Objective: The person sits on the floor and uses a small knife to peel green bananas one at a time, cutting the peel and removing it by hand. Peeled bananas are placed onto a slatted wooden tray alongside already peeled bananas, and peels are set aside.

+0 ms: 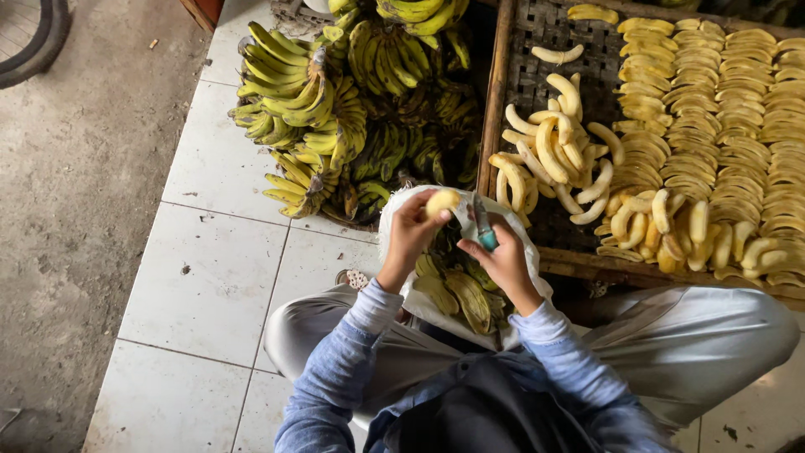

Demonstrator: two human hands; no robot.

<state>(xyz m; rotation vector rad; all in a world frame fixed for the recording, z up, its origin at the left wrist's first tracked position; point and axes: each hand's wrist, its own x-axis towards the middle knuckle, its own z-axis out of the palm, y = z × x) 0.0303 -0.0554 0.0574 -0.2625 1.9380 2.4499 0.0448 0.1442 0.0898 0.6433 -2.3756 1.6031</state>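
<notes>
Peeling bananas over the white sack (394, 220), mid-peel by the look of it.

Using that sack as the landmark: woven tray (537, 50) of peeled bananas (558, 151) to its right, green-yellow bunches (310, 101) just behind it, peels (457, 289) inside. Above it, left hand (408, 235) is wrapped around a half-peeled banana (443, 201); right hand (503, 260) is closed on a blue-handled knife (482, 225). Next move probably needs a careful strip of the skin.

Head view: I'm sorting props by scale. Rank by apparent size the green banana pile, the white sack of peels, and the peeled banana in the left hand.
1. Green banana pile
2. White sack
3. Peeled banana in the left hand
</notes>
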